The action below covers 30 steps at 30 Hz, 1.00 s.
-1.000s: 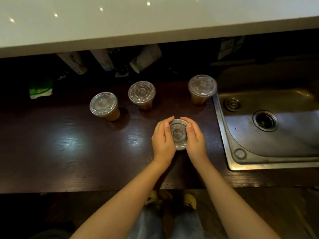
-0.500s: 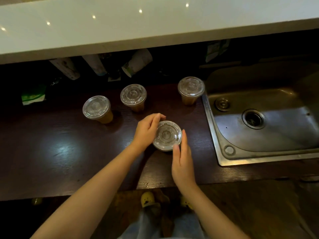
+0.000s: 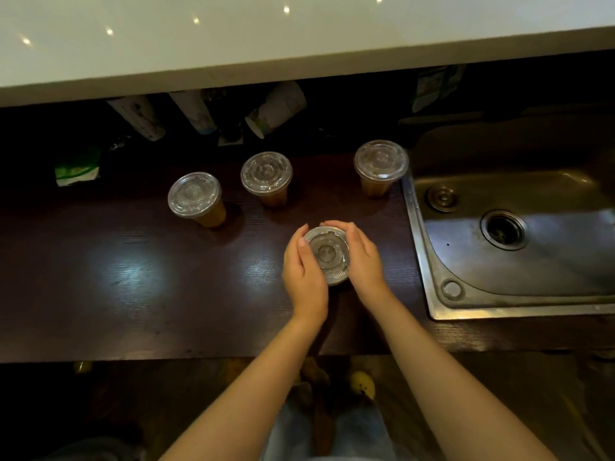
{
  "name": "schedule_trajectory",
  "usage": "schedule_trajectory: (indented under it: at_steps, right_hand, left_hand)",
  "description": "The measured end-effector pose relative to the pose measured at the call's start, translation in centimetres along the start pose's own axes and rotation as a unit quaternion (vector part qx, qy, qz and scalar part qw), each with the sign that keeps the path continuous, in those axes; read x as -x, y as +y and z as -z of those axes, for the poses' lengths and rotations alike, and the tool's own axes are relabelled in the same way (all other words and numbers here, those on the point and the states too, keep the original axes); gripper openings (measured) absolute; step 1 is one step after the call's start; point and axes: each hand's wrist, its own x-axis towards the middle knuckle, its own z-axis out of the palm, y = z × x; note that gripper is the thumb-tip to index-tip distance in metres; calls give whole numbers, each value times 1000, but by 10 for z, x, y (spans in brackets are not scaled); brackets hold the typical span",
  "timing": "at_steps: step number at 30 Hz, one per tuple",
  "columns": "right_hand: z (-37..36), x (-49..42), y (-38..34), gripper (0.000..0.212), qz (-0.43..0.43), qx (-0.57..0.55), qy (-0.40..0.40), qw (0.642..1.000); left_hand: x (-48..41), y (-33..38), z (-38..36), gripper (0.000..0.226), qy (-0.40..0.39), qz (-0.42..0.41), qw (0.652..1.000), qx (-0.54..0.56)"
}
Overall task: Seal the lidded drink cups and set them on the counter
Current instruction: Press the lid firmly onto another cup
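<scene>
A long white counter point(image 3: 299, 38) is being seen across the top. Under it, a dark wooden worktop point(image 3: 116, 277) is being lit in two shiny spots. A metal sink point(image 3: 519, 247) is being seen on the right, set into the worktop, with a round drain point(image 3: 503, 229) in it.

Both hands are now being wrapped around one lidded cup point(image 3: 327, 255) near the middle of the worktop. Half a second ago only the left hand was being kept on the cup, and the right hand was being held flat just in front of it. Now the right hand point(image 3: 364, 264) is being pressed against the right side of the lid again, with its fingertips curled over the far rim. The left hand point(image 3: 304, 277) is being held against the left side, with its thumb lying along the lid's edge. The cup is being gripped between the two hands while it is standing on the worktop.

Three other lidded cups are being left standing behind it, just as before. One cup point(image 3: 196, 197) is being seen on the left, one cup point(image 3: 267, 176) in the middle, and one cup point(image 3: 380, 166) beside the sink's corner. Brown drink is being shown through their sides. None of them is being touched.
</scene>
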Motion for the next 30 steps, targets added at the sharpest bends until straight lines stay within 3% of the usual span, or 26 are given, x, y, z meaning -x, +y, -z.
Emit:
schedule_trajectory:
  at_steps: [3, 9, 12, 16, 19, 22, 26, 30]
  right_hand:
    - [-4, 1, 4, 44, -4, -28, 30, 999]
    - [-5, 0, 8, 46, -1, -35, 45, 998]
    - [-6, 4, 10, 43, -1, -45, 60, 997]
    - [-9, 20, 16, 37, 20, -29, 58, 998]
    - [-6, 30, 26, 40, 25, -17, 11, 999]
    - [7, 33, 31, 42, 16, -24, -38, 999]
    - [29, 24, 31, 39, -34, -91, -97, 991]
    - [45, 7, 30, 56, -66, 34, -233, 970]
  left_hand:
    - [-2, -1, -7, 32, 50, -20, 998, 15]
    - [-6, -6, -7, 29, 46, -45, 998, 23]
    - [-12, -5, -1, 29, -2, -62, 998, -7]
    - [-32, 3, 17, 28, -123, -86, 985, -81]
    - [-46, 13, 28, 25, -181, -171, 945, -212]
    - [-53, 25, 32, 26, -210, -278, 867, -356]
    - [-41, 36, 12, 43, -232, -260, 825, -446]
    - [-29, 32, 1, 51, -200, -252, 798, -510]
